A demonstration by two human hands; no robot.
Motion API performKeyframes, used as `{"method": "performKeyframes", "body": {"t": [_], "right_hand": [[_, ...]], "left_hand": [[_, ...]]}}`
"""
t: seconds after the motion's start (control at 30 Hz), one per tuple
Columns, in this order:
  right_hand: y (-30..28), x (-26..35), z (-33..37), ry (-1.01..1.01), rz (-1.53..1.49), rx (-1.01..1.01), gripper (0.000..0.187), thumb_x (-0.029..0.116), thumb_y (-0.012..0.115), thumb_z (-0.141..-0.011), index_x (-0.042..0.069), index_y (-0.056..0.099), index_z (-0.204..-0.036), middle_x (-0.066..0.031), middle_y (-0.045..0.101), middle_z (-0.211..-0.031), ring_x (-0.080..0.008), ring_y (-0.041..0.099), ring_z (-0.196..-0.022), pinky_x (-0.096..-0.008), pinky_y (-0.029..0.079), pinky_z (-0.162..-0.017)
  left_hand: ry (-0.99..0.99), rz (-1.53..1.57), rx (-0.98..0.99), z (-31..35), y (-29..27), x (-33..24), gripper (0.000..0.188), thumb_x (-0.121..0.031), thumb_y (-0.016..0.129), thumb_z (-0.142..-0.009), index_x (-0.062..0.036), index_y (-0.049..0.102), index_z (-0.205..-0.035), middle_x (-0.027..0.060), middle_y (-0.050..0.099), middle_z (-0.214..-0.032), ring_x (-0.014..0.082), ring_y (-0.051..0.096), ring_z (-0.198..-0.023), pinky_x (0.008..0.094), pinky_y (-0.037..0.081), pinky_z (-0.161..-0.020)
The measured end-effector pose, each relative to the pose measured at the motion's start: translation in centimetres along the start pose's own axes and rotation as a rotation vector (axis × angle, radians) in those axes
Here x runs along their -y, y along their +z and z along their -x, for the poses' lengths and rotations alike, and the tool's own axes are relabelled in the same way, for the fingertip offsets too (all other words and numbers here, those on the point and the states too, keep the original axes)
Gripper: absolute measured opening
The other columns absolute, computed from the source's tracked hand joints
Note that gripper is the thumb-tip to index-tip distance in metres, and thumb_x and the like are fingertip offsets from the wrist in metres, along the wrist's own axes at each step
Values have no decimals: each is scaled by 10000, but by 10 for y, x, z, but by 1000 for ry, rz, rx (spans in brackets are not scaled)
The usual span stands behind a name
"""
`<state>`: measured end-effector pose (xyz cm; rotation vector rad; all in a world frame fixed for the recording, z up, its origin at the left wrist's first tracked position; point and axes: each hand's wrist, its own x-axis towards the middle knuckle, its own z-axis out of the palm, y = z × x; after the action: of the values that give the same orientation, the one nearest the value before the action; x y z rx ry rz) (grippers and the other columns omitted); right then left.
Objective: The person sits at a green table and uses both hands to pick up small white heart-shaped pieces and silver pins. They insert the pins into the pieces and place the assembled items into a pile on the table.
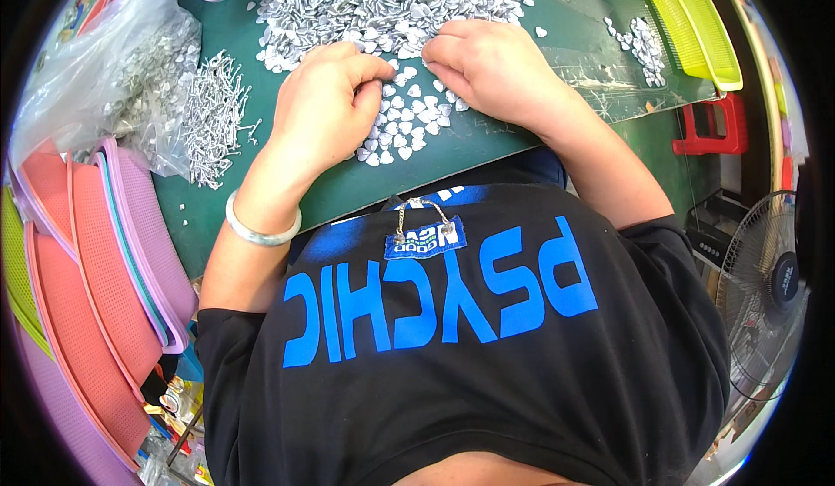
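Note:
Small silver heart-shaped pieces form a large pile on the green table. A looser group of the same hearts lies at its near side, between my hands. My left hand, with a pale bangle on its wrist, rests at the left of this group. Its fingers are curled, the index finger and thumb close together over the hearts. Against the pile's near edge, my right hand has its fingertips bent inward and drawn together. Whatever either hand pinches is too small or hidden to make out.
Left of the pile are a clear plastic bag of metal pieces and a heap of silver screw-like parts. Stacked plastic baskets crowd the left side. At right are a yellow-green basket, a red stool and a fan.

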<state>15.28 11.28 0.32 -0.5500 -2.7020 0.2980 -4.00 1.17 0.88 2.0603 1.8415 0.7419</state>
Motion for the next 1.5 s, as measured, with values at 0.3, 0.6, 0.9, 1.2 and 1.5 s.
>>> {"method": "performKeyframes", "body": {"t": [0.3,0.6,0.9,1.2,1.5], "right_hand": [[-9,3,3,107,-98,62,126,169,561,-832,76,644,-848,-106,659,-844,-313,640,-818,-424,514,-702],[-18,3,12,58,-196,130,145,113,612,-816,69,692,-928,-98,661,-842,-303,636,-805,-378,508,-678],[-14,5,5,109,-68,117,169,165,586,-820,115,701,-934,-88,681,-873,-296,651,-844,-402,522,-724],[-11,5,3,112,-62,108,182,174,577,-826,122,696,-954,-94,682,-867,-308,650,-838,-417,520,-721],[-6,1,1,134,-55,36,151,159,562,-829,112,680,-910,-120,673,-819,-327,649,-787,-438,517,-690]], "left_hand": [[30,-19,-4,0,-3,-2,179,-62,575,-767,-93,715,-875,68,585,-796,278,579,-839,386,482,-740],[62,-56,5,1,-1,-2,241,-50,564,-773,-103,715,-953,82,573,-800,283,572,-850,395,478,-737],[261,-14,14,-1,1,-3,285,39,536,-744,-52,696,-961,88,565,-799,280,553,-817,376,450,-735],[219,-75,-99,-10,5,0,229,-2,583,-759,-61,693,-951,83,580,-797,281,554,-809,381,456,-741],[201,-174,-136,-22,12,-2,87,-117,673,-747,-71,699,-816,62,607,-782,271,577,-820,390,481,-743]]}}
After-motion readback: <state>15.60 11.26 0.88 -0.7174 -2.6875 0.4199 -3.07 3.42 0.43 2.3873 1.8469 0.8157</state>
